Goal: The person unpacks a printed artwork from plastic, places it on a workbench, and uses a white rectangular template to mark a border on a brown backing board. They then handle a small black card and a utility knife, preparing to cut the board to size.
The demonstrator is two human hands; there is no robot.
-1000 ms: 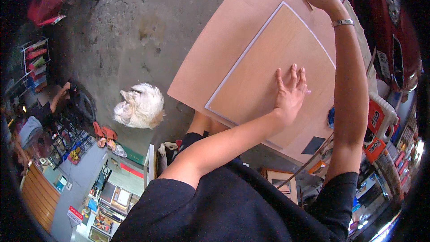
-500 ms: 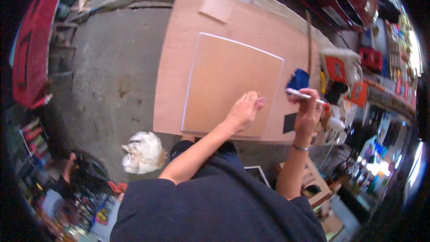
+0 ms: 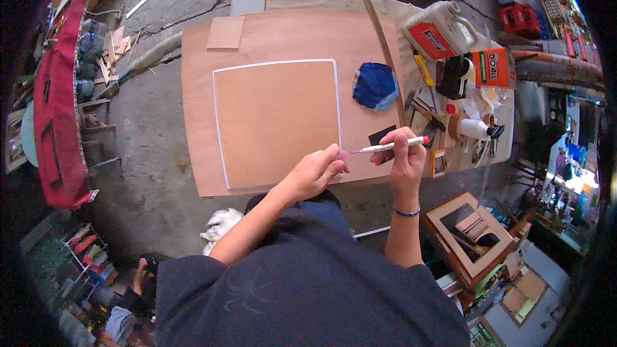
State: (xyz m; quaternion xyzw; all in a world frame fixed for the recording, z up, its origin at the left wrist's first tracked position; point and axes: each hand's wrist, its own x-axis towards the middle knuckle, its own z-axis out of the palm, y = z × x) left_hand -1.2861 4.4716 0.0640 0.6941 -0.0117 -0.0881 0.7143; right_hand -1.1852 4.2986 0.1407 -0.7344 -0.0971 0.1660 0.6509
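My right hand (image 3: 406,162) grips a slim white pen (image 3: 389,146) with a red end, its thin tip pointing left. The tip is close to the fingers of my left hand (image 3: 315,171), which are pinched around something small and pinkish that I cannot make out. Both hands are over the near edge of a large light-brown sheet of board (image 3: 196,103). On that sheet lies a tan square panel (image 3: 276,115) with a white border, just beyond my left hand. A dark square patch (image 3: 383,135) is beside my right fingers.
A crumpled blue cloth (image 3: 375,87) lies right of the panel, beside a long wooden strip (image 3: 384,38). A white jug (image 3: 443,29), yellow-handled tool (image 3: 424,71) and white bottle (image 3: 473,128) crowd the table's right side. A white furry animal (image 3: 222,225) is on the floor at left.
My hands have come together near the board's front edge, the pen tip now by my left fingers. The whole view has shifted and turned, so the panel appears farther left.
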